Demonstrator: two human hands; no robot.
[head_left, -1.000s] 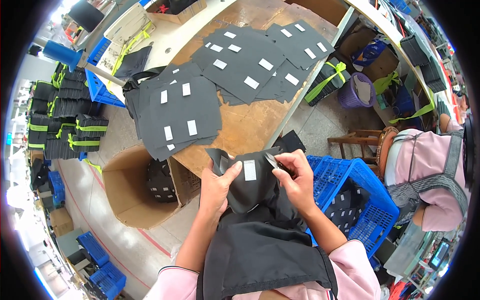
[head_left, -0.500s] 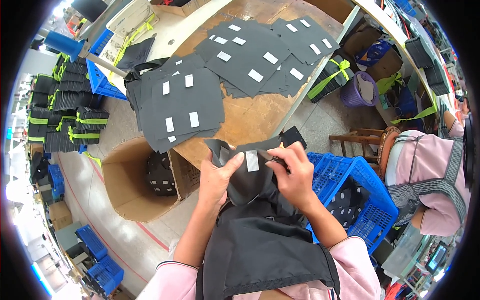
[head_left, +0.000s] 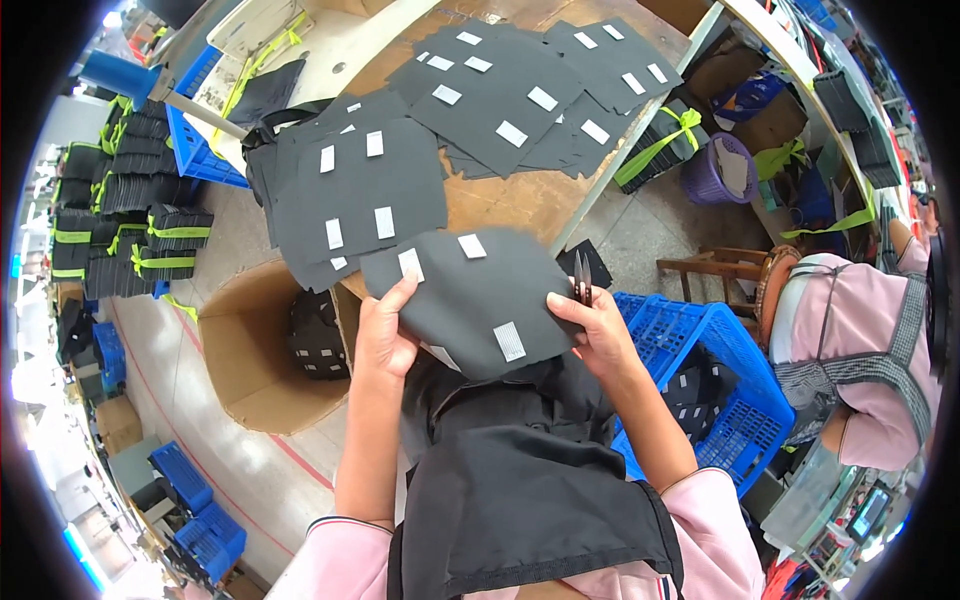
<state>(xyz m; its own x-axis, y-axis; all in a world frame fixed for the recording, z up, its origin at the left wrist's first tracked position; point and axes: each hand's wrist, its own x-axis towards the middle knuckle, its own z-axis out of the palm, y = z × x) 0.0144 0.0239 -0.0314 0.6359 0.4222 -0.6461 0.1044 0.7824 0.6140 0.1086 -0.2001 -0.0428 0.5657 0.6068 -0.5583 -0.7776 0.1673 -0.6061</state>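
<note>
Between my two hands a dark grey fabric panel [head_left: 470,300] with white patches is spread above my lap. My left hand [head_left: 392,325] pinches its left edge, thumb on top beside a patch. At the right edge my right hand [head_left: 598,325] pinches the panel under its thumb. The same hand also keeps small thread snips [head_left: 582,275] tucked in it, blades pointing up and away. Beyond the held panel, similar panels lie in a left pile [head_left: 360,195] and a right pile [head_left: 500,100] on the wooden table.
Left of the table stands an open cardboard box [head_left: 265,390] with panels inside. A blue crate [head_left: 745,420], also holding panels, is on my right. Tied black stacks [head_left: 130,200] fill the left side. A person in pink [head_left: 850,340] sits at far right, near a purple basket [head_left: 700,185].
The panel was bent up with the snips at a patch; now it is spread flatter. My left hand moved left, and my right hand shifted from the patch to the right edge.
</note>
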